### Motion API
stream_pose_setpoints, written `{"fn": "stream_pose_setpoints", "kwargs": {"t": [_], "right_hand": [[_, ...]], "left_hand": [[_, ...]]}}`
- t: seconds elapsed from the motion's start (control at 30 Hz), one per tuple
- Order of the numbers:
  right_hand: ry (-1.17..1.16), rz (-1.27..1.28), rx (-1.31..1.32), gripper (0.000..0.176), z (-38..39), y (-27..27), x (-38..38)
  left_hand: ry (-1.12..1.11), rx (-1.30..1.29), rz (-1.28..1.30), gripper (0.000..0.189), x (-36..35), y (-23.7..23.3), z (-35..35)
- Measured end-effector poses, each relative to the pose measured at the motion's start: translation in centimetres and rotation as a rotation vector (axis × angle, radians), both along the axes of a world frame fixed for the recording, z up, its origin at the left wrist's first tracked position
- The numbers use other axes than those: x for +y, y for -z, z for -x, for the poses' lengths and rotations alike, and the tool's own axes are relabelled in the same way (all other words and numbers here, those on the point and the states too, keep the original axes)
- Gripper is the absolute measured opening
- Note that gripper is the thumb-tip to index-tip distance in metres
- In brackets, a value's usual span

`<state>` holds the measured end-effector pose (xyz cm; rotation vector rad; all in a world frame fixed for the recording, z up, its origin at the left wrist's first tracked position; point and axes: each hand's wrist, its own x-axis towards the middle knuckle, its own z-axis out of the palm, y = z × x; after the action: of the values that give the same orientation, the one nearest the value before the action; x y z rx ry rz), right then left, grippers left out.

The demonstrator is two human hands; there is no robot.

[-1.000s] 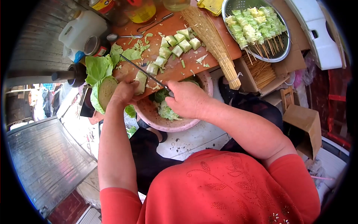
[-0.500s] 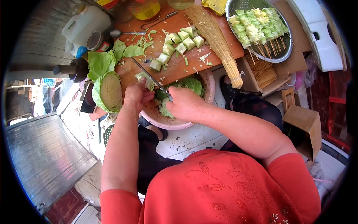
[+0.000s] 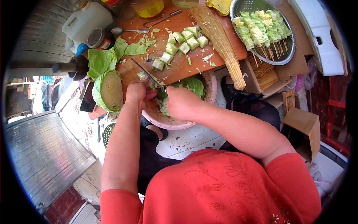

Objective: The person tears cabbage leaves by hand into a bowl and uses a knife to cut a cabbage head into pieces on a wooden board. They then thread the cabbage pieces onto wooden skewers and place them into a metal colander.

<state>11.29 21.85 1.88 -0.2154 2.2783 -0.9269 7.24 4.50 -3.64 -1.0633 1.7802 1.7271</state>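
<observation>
A knife (image 3: 143, 70) with a narrow dark blade is gripped in my right hand (image 3: 182, 102), which hides its handle. The blade slants up and left over the front edge of the orange-brown board. My left hand (image 3: 137, 91) grips a piece of cabbage (image 3: 142, 75) by that edge, close beside the blade; its fingers partly cover the piece. Below both hands sits a pink basin (image 3: 211, 85) with green cabbage leaves (image 3: 193, 86) in it. A cut cabbage half (image 3: 112, 91) rests left of my left hand, its pale cut face showing. Several cabbage chunks (image 3: 171, 49) lie farther back on the board.
A bundle of thin sticks (image 3: 220, 44) lies across the board (image 3: 130, 69). At the back right, a metal colander (image 3: 292, 50) holds skewered cabbage above a cardboard box (image 3: 248, 76) of skewers. A spoon (image 3: 128, 30), tongs (image 3: 164, 18) and white jug (image 3: 87, 22) stand or lie behind.
The knife has shifted slightly, and less of it shows near my right hand. My left hand stays at the cabbage piece. The whole view has moved a little.
</observation>
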Motion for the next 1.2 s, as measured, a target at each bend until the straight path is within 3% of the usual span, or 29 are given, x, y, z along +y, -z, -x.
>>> {"fn": "stream_pose_setpoints", "kwargs": {"t": [0.27, 0.33, 0.47, 1.2], "right_hand": [[0.114, 0.054, 0.067, 0.029, -0.4, 3.3, -1.0], [0.144, 0.070, 0.099, 0.030, -0.3, 3.1, -0.7], [0.096, 0.058, 0.099, 0.029, -0.3, 1.2, 0.4], [0.019, -0.022, -0.012, 0.030, 0.6, 1.1, -0.4]], "left_hand": [[0.039, -0.066, -0.016, 0.031, -1.1, -0.3, 0.4], [0.199, -0.009, 0.160, 0.031, -1.6, -1.2, 0.4], [0.266, 0.007, 0.154, 0.029, -3.4, -1.0, 0.8], [0.228, 0.067, 0.168, 0.025, -3.2, -0.5, 0.7]]}}
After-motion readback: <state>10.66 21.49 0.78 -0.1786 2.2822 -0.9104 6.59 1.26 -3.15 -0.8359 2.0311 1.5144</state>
